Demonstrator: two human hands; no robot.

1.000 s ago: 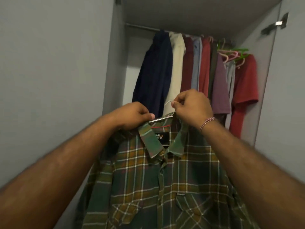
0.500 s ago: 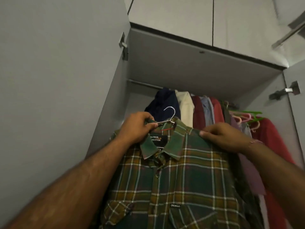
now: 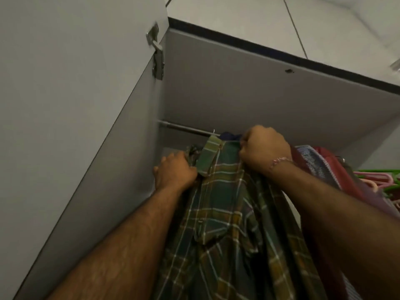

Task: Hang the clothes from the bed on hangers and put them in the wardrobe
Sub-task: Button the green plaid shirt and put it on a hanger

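Nearest the camera, two bare forearms reach up and forward into the open wardrobe [image 3: 238,87]. Between them hangs a green, yellow and dark blue plaid shirt [image 3: 225,224], its front bunched in folds; a small dark tag sits on the chest near a pocket, but its writing is too small to read.

The left hand [image 3: 175,172] is curled round the shirt's left shoulder, just beside the turned-up collar, gripping the fabric. The right hand [image 3: 265,149] is closed in a fist at the shirt's right shoulder, bunching cloth there; whether it also holds the hanger under the fabric cannot be told. A pink beaded bracelet [image 3: 279,161] circles the right wrist.

Just above the collar, the thin metal tip of a hanger hook [image 3: 213,132] shows at the rail [image 3: 184,127], which runs from the wardrobe's left side wall toward the right. Whether the hook is already over the rail cannot be told.

Behind the right hand, a dark blue garment [image 3: 229,135] hangs on the rail, touching the plaid shirt. Further right hang a light blue checked garment [image 3: 318,161] and a dark red one [image 3: 324,153], and beyond them pink and green plastic hangers [image 3: 376,176] near the right edge.

The grey door [image 3: 65,105] stands open on the left, with a metal hinge [image 3: 157,55] at its upper corner.
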